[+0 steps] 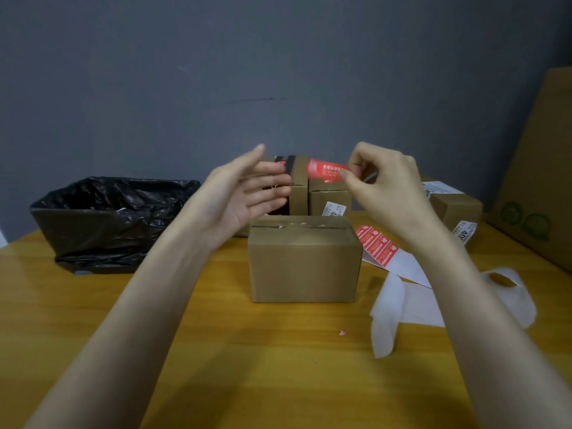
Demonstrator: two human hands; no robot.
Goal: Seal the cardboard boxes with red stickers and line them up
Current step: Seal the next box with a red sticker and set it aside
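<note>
Yellow table (247,351), grey wall: right hand (383,184) pinches a red sticker (325,170); left hand (247,193) is spread, holding nothing. Below both, the near box (305,264) awaits sealing; stacked boxes (320,199) beyond seem done and lined up.

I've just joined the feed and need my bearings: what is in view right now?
near cardboard box: one, brown, table centre, no sticker showing
stacked boxes: brown, count unclear, behind it
labelled box: one, brown, right rear
large carton: one, brown, right edge
red sticker: one, held above the boxes
sticker sheet: one, red on white, right of near box
backing paper: white strips, front right
bin bag: one, black, left
red scrap: one, table front
table: one, yellow wood
left hand: open, raised
right hand: pinches the red sticker
</note>
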